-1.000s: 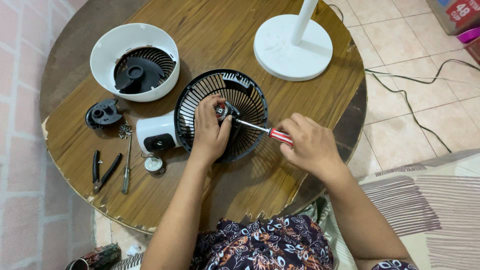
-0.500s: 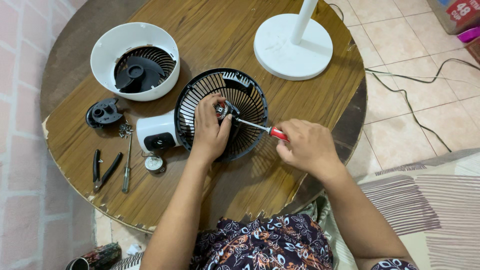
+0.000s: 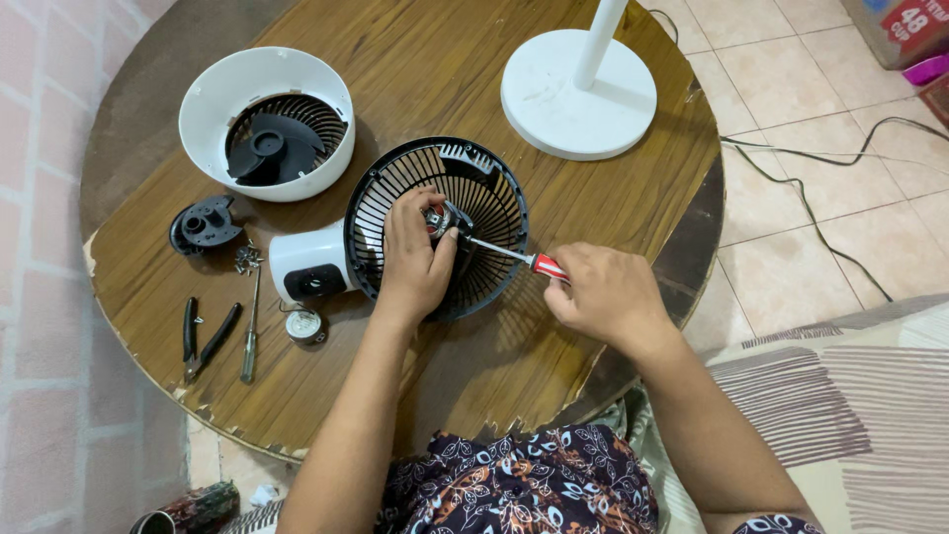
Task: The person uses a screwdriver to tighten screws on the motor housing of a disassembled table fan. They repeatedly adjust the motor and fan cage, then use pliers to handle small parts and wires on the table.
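Step in hand: working a screw at the hub of the black fan grille (image 3: 437,229), which lay mid-desk. Left of the grille lay pliers (image 3: 203,339). The left hand (image 3: 415,259) pinched the hub; the right hand (image 3: 605,297), right of the grille, gripped a red-handled screwdriver (image 3: 509,254). Judged next need: steady turning pressure.
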